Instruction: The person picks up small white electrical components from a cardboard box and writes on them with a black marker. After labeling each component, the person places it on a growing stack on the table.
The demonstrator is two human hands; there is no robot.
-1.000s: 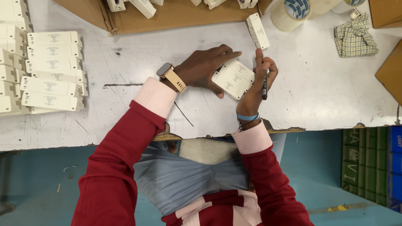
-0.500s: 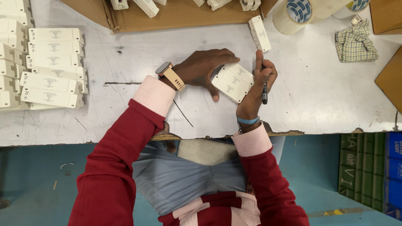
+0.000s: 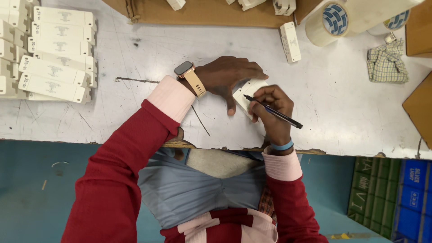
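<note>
A small white rectangular plastic unit (image 3: 247,92) lies on the white worktable (image 3: 148,112) in front of me. My left hand (image 3: 227,76) rests flat on its upper left part and pins it down. My right hand (image 3: 272,108) holds a dark pen (image 3: 274,112) in a writing grip, with the tip touching the top face of the unit. A watch with a tan strap (image 3: 191,76) sits on my left wrist and a blue band (image 3: 281,146) on my right wrist.
Several long white units (image 3: 54,58) are stacked in rows at the far left. One more white unit (image 3: 290,41) lies near a cardboard tray (image 3: 211,13) at the back. Tape rolls (image 3: 330,20) and a checked cloth (image 3: 387,63) lie at the back right.
My right hand has turned the pen from upright beside the unit to a writing grip with its tip on the unit. My left hand still presses the unit down.
</note>
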